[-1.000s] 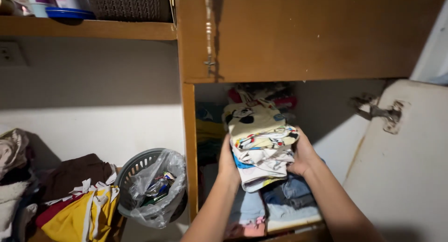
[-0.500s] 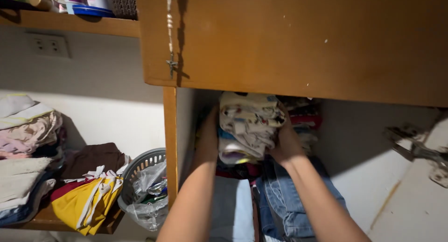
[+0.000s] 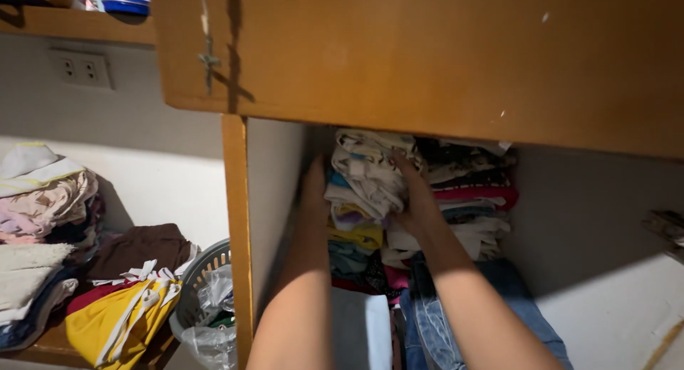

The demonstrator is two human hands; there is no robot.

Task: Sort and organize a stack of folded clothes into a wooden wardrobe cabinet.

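Observation:
Both my hands reach into an open wooden cupboard (image 3: 236, 220) and hold a small stack of folded, printed light clothes (image 3: 363, 174). My left hand (image 3: 314, 192) presses the stack's left side. My right hand (image 3: 413, 199) grips its right side. The stack rests on top of a taller pile of folded clothes (image 3: 356, 245) at the back of the cupboard. A second pile of folded garments (image 3: 470, 199) stands right beside it. Folded blue jeans (image 3: 434, 327) lie in front, under my right forearm.
A brown cupboard front (image 3: 427, 56) hangs just above my hands. Left of the cupboard, a low shelf holds folded clothes (image 3: 39, 227) and a yellow garment (image 3: 117, 320). A grey basket lined with a plastic bag (image 3: 206, 299) stands beside the cupboard post. A wall socket (image 3: 78, 69) is above.
My hands have carried the stack of printed clothes up and deeper into the cupboard, onto the back pile. The view has shifted closer and to the right.

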